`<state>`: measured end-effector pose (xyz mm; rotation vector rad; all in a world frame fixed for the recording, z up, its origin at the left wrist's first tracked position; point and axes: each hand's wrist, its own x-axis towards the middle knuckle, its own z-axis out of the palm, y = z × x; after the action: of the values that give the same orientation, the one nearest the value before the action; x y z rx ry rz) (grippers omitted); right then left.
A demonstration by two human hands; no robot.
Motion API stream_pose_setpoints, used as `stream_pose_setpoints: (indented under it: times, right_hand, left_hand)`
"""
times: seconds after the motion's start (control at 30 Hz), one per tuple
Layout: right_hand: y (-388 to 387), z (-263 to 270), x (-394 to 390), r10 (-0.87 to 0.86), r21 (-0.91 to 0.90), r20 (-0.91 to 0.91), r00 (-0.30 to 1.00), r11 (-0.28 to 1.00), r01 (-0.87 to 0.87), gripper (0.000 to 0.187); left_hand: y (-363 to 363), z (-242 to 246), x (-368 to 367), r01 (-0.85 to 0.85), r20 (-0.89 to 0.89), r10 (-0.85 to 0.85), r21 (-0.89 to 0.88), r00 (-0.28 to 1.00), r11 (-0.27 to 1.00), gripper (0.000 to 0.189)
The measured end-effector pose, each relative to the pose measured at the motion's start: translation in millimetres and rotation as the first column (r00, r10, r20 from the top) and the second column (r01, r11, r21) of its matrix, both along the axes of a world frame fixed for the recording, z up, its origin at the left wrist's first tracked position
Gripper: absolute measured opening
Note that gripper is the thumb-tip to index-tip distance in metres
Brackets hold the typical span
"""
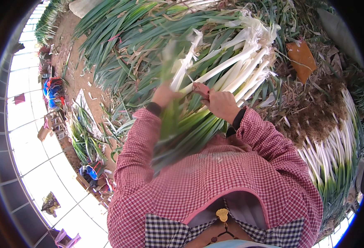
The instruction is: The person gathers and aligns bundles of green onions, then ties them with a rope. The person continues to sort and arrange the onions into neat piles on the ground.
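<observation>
My left hand (164, 95) is blurred and closed around a green onion stalk (182, 73), whose white part points up and away from me. In my right hand (221, 104) is a knife with a red handle (201, 90), its thin blade pointing up and left towards that stalk. Several green onions with white stems (247, 66) lie beneath and beyond my right hand, their green leaves (191, 136) running back over my lap. Loose papery skins and roots hang at the far end of the stems. The blurred leaves beside my left hand hide part of the stalk.
A large heap of untrimmed green onions (132, 40) covers the ground ahead. To the right lie a row of onions with white stems and brown roots (330, 152) and an orange piece of material (301, 60). A smaller leafy pile (84, 139) and blue bundles (52, 93) are at left.
</observation>
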<state>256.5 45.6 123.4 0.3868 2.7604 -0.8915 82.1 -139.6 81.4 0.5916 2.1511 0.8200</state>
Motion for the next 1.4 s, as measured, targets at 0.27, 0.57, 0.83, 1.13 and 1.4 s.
stream_pose_setpoints:
  times: [0.27,0.57,0.83,1.13,1.4]
  right_hand:
    - [-27.3,-2.5,22.1,-0.043,-0.025,-0.144,0.989,0.999,0.039,0.041]
    - [-11.7,3.1,7.1,-0.054,-0.149,-0.052,0.997,0.988,0.045,0.031]
    - [1.2,-5.6,-1.7,0.046,-0.133,-0.051,0.998,0.990,-0.053,0.031]
    - [-12.4,-13.5,10.7,0.011,-0.069,-0.196,0.981,0.997,-0.025,0.028]
    - [-20.0,-25.3,7.1,0.045,0.043,-0.233,0.972,0.998,-0.036,0.039]
  left_hand:
    - [-37.3,-6.6,17.7,-0.124,0.104,0.134,-0.099,0.985,0.987,0.042]
    - [-62.8,13.6,39.4,-0.054,0.024,0.059,-0.172,0.998,0.984,0.038]
    - [-76.2,34.3,65.7,-0.015,-0.086,-0.015,-0.337,0.996,0.942,0.045]
    - [-81.2,37.5,74.9,-0.032,-0.064,0.015,-0.276,0.998,0.961,0.042]
    - [-91.9,25.5,89.2,-0.020,-0.176,-0.034,-0.297,0.984,0.955,0.049]
